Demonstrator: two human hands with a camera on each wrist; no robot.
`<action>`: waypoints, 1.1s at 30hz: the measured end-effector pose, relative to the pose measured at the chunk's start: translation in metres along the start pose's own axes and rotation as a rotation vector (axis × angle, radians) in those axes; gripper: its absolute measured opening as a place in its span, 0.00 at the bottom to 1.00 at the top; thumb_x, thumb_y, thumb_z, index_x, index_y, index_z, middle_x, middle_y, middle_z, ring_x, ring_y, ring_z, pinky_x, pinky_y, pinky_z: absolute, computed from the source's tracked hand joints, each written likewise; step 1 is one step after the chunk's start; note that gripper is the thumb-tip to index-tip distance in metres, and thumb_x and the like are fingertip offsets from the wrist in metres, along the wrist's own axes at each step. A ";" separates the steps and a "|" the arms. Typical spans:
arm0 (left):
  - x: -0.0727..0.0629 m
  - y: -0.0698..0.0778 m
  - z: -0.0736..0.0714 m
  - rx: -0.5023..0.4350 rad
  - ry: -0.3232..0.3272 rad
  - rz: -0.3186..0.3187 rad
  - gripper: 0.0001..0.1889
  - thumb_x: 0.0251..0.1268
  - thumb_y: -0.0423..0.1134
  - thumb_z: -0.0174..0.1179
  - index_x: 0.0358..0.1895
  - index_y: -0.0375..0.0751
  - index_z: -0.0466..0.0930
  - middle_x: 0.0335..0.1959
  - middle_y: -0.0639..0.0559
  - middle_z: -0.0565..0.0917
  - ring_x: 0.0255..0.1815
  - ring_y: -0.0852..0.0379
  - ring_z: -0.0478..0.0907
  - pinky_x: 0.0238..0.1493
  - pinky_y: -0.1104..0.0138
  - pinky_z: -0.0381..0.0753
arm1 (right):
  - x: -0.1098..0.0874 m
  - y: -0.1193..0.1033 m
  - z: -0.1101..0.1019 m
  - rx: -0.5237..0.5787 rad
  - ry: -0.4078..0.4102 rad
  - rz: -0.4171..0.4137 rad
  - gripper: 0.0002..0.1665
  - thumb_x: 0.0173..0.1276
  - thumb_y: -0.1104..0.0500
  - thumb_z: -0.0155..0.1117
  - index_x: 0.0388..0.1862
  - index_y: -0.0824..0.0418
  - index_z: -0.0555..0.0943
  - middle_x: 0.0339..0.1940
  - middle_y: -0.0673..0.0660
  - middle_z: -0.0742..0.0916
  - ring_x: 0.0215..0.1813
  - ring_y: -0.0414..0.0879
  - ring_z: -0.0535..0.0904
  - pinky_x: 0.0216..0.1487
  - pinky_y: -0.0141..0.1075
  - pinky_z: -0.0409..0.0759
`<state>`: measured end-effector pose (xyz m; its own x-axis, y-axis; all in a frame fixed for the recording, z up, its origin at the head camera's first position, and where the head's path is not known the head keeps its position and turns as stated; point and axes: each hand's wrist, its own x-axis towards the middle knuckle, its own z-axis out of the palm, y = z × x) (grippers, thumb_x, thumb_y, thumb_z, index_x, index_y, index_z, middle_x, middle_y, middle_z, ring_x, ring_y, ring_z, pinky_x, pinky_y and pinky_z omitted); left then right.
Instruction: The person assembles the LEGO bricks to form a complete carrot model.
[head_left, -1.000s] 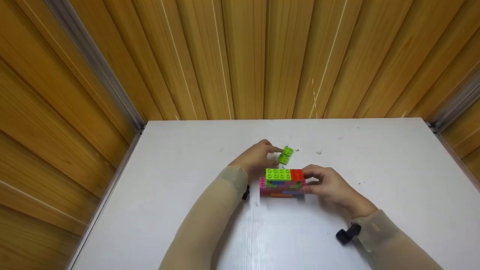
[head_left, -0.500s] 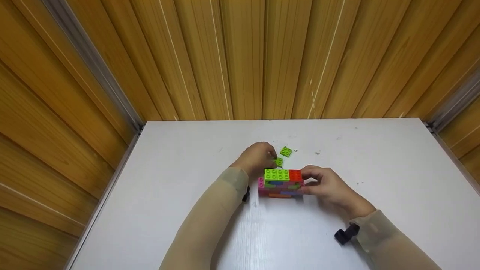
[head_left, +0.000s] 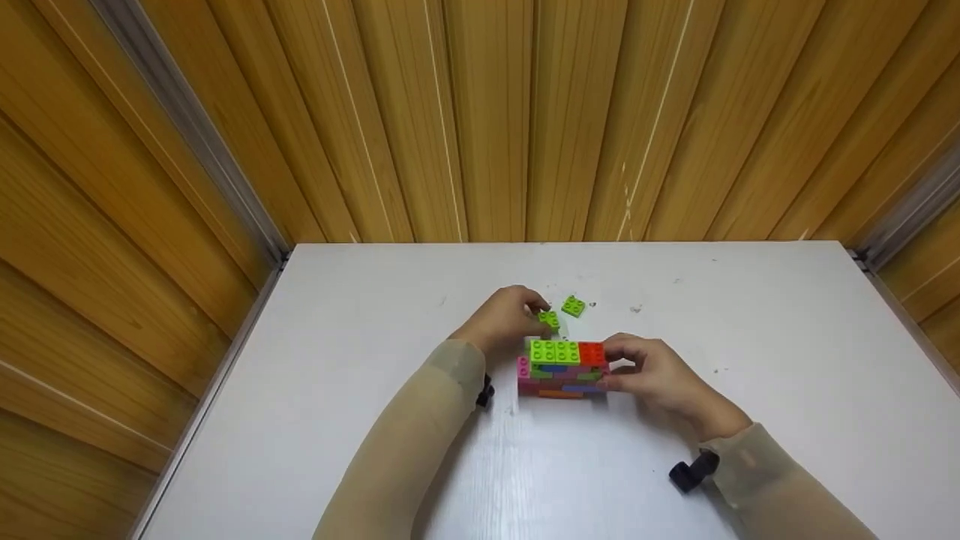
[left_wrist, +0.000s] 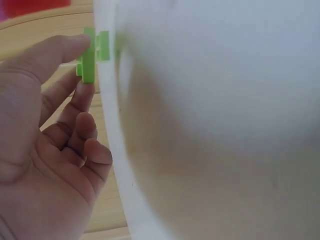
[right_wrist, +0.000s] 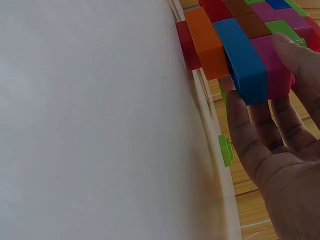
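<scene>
My left hand pinches a flat lime-green building brick between thumb and fingertips, just behind a built wall of bricks. In the left wrist view its other fingers are curled loosely. The wall has several layers in pink, blue, orange, green and brown, with a top row of lime-green and red bricks. My right hand holds the wall's right end, thumb on the near face and fingers round the far side. The right wrist view shows the thumb over a pink brick.
A second flat lime-green brick lies on the white table behind the wall. Wood-patterned panels stand along the back and sides. Black wrist mounts sit on both sleeves.
The left hand has taken hold of the nearer green brick and drawn it left, away from the other one. The right hand stays on the wall, which has hardly moved.
</scene>
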<state>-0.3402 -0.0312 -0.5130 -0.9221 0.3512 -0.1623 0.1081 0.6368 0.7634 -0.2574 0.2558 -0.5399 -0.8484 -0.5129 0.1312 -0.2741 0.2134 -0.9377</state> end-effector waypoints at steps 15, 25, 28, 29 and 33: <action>-0.036 -0.018 -0.017 -0.161 0.097 0.073 0.12 0.69 0.44 0.74 0.53 0.54 0.87 0.52 0.50 0.86 0.47 0.54 0.77 0.53 0.59 0.79 | -0.002 -0.003 0.001 -0.026 0.003 0.018 0.22 0.71 0.67 0.81 0.62 0.62 0.91 0.62 0.59 0.91 0.61 0.37 0.87 0.63 0.33 0.90; -0.076 -0.004 -0.027 -0.206 0.165 0.248 0.18 0.69 0.42 0.72 0.61 0.49 0.88 0.55 0.54 0.85 0.52 0.51 0.75 0.53 0.57 0.75 | -0.002 -0.002 0.001 -0.026 0.011 0.011 0.22 0.70 0.68 0.81 0.62 0.63 0.91 0.59 0.52 0.92 0.60 0.38 0.87 0.62 0.33 0.90; -0.087 -0.001 -0.029 -0.207 0.171 0.275 0.20 0.69 0.40 0.71 0.63 0.48 0.88 0.55 0.54 0.85 0.51 0.48 0.75 0.53 0.57 0.75 | -0.002 -0.002 0.002 -0.015 0.017 -0.009 0.21 0.69 0.69 0.81 0.61 0.65 0.91 0.59 0.55 0.92 0.60 0.38 0.87 0.61 0.34 0.91; -0.090 0.000 -0.029 -0.203 0.172 0.283 0.20 0.69 0.40 0.71 0.63 0.49 0.89 0.55 0.54 0.85 0.52 0.46 0.76 0.53 0.57 0.75 | -0.002 -0.002 0.002 -0.015 0.019 -0.010 0.21 0.69 0.69 0.81 0.61 0.65 0.91 0.59 0.56 0.91 0.60 0.37 0.87 0.61 0.34 0.91; -0.099 0.002 -0.032 -0.190 0.165 0.305 0.18 0.69 0.39 0.72 0.62 0.51 0.89 0.54 0.53 0.85 0.52 0.42 0.77 0.54 0.58 0.76 | -0.001 -0.002 0.001 -0.023 0.029 0.009 0.21 0.68 0.69 0.82 0.60 0.63 0.92 0.59 0.56 0.91 0.60 0.37 0.87 0.61 0.34 0.91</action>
<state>-0.2610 -0.0871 -0.4754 -0.9072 0.3798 0.1809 0.3300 0.3760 0.8659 -0.2551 0.2546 -0.5383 -0.8632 -0.4871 0.1325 -0.2766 0.2368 -0.9314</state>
